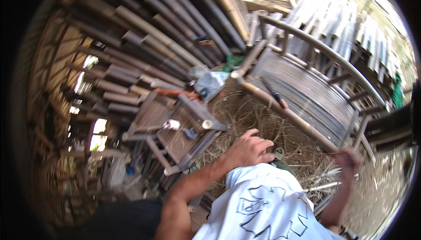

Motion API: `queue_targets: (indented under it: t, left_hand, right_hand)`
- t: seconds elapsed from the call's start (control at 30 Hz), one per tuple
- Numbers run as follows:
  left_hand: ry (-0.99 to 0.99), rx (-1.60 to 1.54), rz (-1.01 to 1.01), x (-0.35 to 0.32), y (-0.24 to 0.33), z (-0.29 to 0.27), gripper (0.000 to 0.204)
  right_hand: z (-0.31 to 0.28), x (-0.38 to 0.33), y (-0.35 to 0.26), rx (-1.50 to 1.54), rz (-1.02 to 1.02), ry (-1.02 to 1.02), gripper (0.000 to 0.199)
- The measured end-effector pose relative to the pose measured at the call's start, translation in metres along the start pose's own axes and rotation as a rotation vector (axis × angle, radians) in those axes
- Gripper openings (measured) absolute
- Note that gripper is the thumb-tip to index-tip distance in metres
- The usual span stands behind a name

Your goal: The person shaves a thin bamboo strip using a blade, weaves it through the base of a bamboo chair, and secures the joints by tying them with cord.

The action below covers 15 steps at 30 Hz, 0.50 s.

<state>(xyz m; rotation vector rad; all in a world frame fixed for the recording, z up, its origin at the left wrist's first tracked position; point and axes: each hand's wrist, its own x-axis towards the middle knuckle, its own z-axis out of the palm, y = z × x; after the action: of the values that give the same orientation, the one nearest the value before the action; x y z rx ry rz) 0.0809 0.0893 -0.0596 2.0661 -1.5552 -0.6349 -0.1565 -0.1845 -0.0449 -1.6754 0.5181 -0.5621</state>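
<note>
My left hand is held in front of my white shirt with its fingers spread apart and nothing in them. Off to the right, my right hand is smeared by motion, its fingers curled. A thin reddish-brown strip sticks out from it to the left. Beyond my hands stands a bamboo bench with a slatted seat. On its front part lies a dark, knife-like tool with a brownish end. Neither hand touches the bench.
At left stands a small bamboo chair carrying a red-and-white roll-like item and a blue-grey scrap. Dark bamboo poles are stacked behind it, near a pale plastic bag. Shavings litter the ground.
</note>
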Motion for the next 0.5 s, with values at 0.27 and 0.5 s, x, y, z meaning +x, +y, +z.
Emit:
queue_targets:
  t: [0.27, 0.5]
  left_hand:
    - [-0.162, -1.000, -0.461, -0.059, -0.120, -0.052, 0.024]
    - [0.740, -1.659, -0.239, -0.188, -0.235, -0.120, 0.030]
  right_hand:
    - [-0.333, -0.046, 0.108, -0.626, 0.309, 0.687, 0.023]
    - [-0.264, -0.053, 0.119, -1.480, 0.253, 0.556, 0.022]
